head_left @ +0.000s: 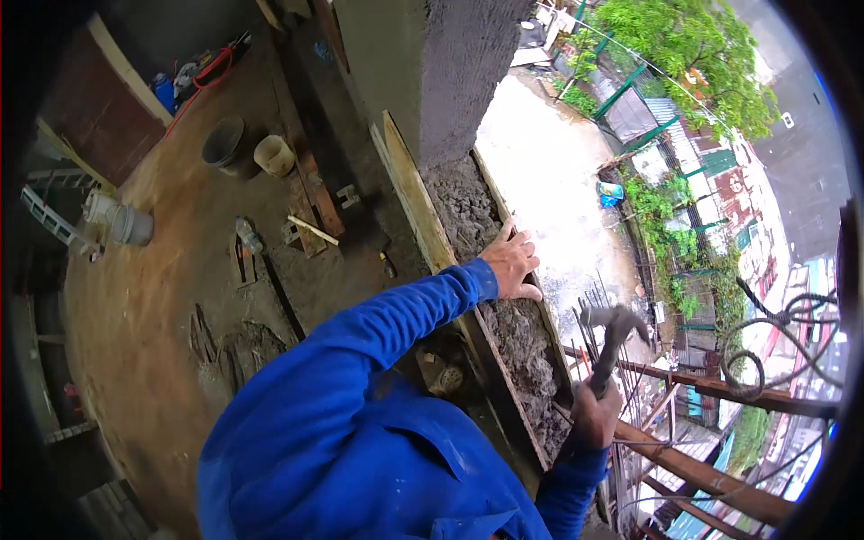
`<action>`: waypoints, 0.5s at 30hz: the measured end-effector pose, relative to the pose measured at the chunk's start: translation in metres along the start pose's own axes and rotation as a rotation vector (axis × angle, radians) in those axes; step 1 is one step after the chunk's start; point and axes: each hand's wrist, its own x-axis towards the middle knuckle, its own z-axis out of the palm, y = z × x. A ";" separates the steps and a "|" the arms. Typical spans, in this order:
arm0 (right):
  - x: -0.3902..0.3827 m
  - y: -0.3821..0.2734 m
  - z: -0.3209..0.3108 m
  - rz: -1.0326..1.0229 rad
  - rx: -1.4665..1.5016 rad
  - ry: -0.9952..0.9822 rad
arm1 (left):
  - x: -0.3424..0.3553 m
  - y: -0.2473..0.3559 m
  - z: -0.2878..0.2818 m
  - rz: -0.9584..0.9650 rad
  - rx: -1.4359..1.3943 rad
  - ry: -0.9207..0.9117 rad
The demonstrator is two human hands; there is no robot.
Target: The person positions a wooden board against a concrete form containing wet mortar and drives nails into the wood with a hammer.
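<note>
My left hand (509, 263) lies over the outer wooden board (493, 187), its fingers spread and pressed to the edge. Low on the right, my right hand (598, 412) is closed around the handle of a claw hammer (616, 340). The hammer head points up, away from the boards, over the open drop. Between the outer board and a second, inner board (416, 196) runs a strip of rough wet grey concrete (522, 346). It meets a plastered column (463, 81) at the far end. My left sleeve hides part of the inner board.
Outside the boards, thin metal rods (589, 328), wooden rails (711, 481) and a coil of rope (765, 360) stand over a lower yard. On the floor to the left are a dark bucket (227, 148), a pale bucket (274, 156), a bottle (247, 236) and scrap planks (310, 193).
</note>
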 end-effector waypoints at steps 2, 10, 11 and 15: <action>0.037 -0.016 0.004 -0.045 -0.015 -0.068 | -0.001 -0.002 -0.003 -0.020 0.019 -0.044; 0.149 -0.043 0.030 -0.286 -0.133 -0.143 | 0.001 -0.002 -0.004 -0.012 -0.024 -0.046; 0.156 -0.049 0.036 -0.272 -0.143 -0.153 | 0.002 -0.002 -0.006 -0.020 -0.020 -0.075; 0.185 -0.049 0.056 -0.264 -0.095 -0.226 | 0.002 0.000 -0.003 -0.040 -0.012 -0.104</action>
